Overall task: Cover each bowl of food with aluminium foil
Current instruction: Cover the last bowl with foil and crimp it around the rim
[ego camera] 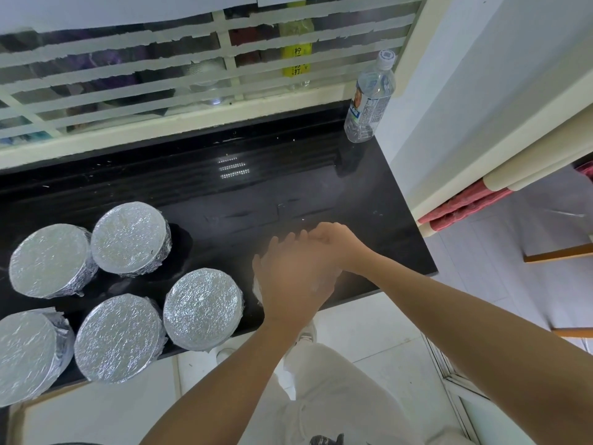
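Your two hands meet over the near right part of the shiny black counter (288, 194). Your left hand (293, 284) is closer to you, with its back turned up. Your right hand (332, 240) sits just past it and touches its fingertips. Both hands are blurry, so I cannot tell if the fingers are apart, together or holding something. A small white bit (256, 289) peeks out from under your left hand, but it is too blurry to say what it is. Five round bowls stand close together on the left side of the counter, and each one is wrapped tight in crinkly silver foil. The far bowl (130, 237) and the far left bowl (49, 260) touch side by side in the back row. In the front row, the near right bowl (202, 306) is just beside your left hand. The near middle bowl (118, 337) is pressed against it, and the near left bowl (27, 351) is partly cut off by the picture's edge. A clear plastic water bottle with a white cap (369, 97) stands alone in the far right corner of the counter, well apart from the bowls. Behind the counter is a window with white bars (224, 72). Below your arms you can see your white trousers (337, 396) and the white floor tiles (369, 322).
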